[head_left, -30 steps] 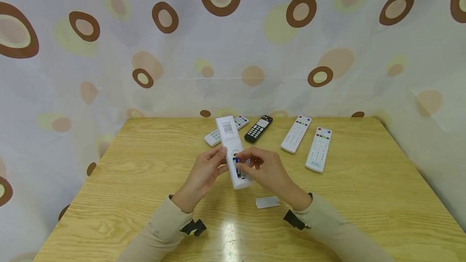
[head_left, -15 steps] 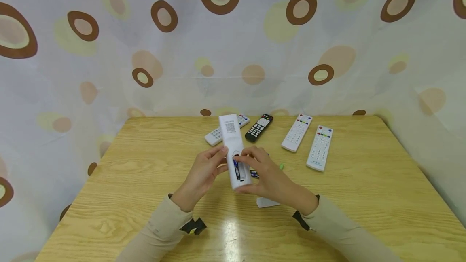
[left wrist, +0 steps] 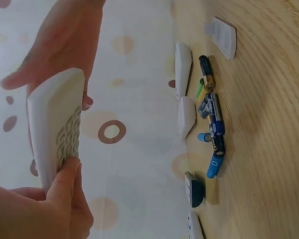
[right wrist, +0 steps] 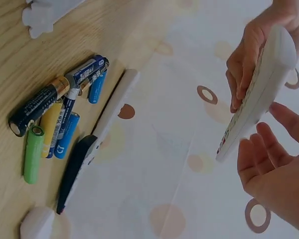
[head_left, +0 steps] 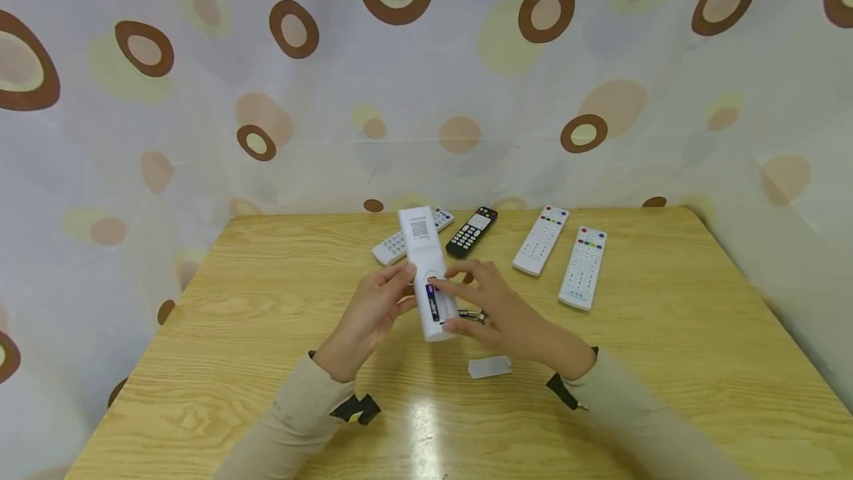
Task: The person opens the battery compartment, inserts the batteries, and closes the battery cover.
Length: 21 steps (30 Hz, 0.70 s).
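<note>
A white remote control (head_left: 420, 247) is held tilted above the table, its back toward the head camera. My left hand (head_left: 368, 313) grips its left side, with fingers against the button side in the left wrist view. One dark blue battery (head_left: 433, 304) lies in the uncovered battery compartment; the space right of it shows no battery. At the compartment, my right hand (head_left: 509, 317) has its fingers spread, a fingertip at the battery's upper end and the thumb near the remote's lower edge. The white battery cover (head_left: 489, 367) lies on the table below.
Several loose batteries (right wrist: 55, 119) in blue, green, yellow and black lie behind my right hand. Further back are a black remote (head_left: 472, 232) and white remotes (head_left: 541, 241), one partly hidden behind the held remote. A patterned cloth (head_left: 426, 95) hangs at the table's far edge.
A second ago my right fingers pinched at the battery in the compartment; now they are spread, with the battery lying in it. My right thumb moved to the remote's lower end, then slightly up and right.
</note>
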Tool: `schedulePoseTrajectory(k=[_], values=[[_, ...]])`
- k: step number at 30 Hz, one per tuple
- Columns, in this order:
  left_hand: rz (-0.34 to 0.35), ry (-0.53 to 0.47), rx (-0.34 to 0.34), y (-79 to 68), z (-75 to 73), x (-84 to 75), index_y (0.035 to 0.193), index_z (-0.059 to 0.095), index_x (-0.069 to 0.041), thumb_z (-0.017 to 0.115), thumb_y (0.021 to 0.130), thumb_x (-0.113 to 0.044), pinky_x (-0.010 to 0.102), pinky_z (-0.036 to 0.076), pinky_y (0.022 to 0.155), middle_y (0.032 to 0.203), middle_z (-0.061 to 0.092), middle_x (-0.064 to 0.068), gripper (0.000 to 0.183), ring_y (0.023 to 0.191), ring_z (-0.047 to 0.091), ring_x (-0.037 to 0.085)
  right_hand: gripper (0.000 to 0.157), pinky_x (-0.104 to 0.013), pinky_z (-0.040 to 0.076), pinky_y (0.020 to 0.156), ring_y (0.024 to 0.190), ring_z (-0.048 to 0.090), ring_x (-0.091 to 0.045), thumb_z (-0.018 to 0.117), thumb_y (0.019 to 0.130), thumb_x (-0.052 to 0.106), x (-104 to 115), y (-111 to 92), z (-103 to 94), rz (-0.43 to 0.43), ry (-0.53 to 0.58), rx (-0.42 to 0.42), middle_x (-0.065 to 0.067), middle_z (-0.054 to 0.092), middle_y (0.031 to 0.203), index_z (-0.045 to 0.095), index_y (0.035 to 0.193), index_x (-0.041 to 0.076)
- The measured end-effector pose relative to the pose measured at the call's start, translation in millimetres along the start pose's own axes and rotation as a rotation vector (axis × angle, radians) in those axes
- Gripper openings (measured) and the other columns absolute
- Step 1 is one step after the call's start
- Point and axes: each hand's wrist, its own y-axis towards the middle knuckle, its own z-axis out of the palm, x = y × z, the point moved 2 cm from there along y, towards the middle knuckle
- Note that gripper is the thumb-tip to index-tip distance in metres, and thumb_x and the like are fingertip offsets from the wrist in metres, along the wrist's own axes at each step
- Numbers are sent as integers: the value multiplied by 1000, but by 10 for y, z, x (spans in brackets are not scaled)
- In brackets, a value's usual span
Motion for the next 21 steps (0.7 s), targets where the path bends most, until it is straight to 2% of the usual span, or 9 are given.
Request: schedulePoseTrajectory(k=[3,5,7,9,11,14,17,21], values=[[-10,5,-3,9,-38,16,134,49,8,47,102,-11,27,54,81,118,59,18,37,94,61,14,37,-39,43,83,110,43,-21,61,96,17,-110,-44,-93,87,110,-27,-6,51,126,58,131,10],[-15,14,-9,10,-76,24,133,49,8,46,102,-11,27,54,82,120,57,18,36,94,60,15,31,-38,46,81,105,48,-19,63,92,6,-190,-78,-136,106,98,-61,-5,56,119,62,123,9],[-18,23,-18,3,-115,29,132,50,8,47,102,-12,27,53,82,120,57,18,35,95,60,15,23,-36,50,76,97,55,-18,64,90,2,-263,-124,-158,134,58,-49,-5,62,109,66,113,7],[-18,22,-22,-3,-140,37,131,50,8,46,102,-11,26,53,81,119,58,17,35,94,60,15,18,-34,53,73,89,59,-17,66,88,-1,-320,-179,-158,196,4,13,-5,64,100,68,104,6],[-16,21,-21,-10,-159,44,131,50,9,46,102,-10,26,53,80,117,59,16,35,93,60,15,13,-32,54,70,83,61,-16,67,87,-3,-364,-239,-139,275,-30,109,-5,66,93,68,98,4],[-17,17,-12,-19,-178,52,132,49,10,46,102,-9,26,54,80,116,59,16,36,93,60,14,10,-29,52,67,77,60,-14,68,86,-3,-412,-302,-98,365,-89,247,-5,66,88,69,95,2],[-16,19,-3,-28,-189,53,133,48,10,46,102,-8,27,54,81,117,58,17,36,93,61,14,9,-26,50,64,73,56,-10,68,86,-2,-452,-322,-32,384,-124,322,-4,66,85,69,94,1],[-15,27,5,-30,-188,58,133,48,10,46,102,-8,28,54,81,114,60,15,36,92,62,14,8,-25,48,63,72,54,-9,66,86,-4,-474,-285,85,362,-128,358,-5,65,83,68,93,0]])
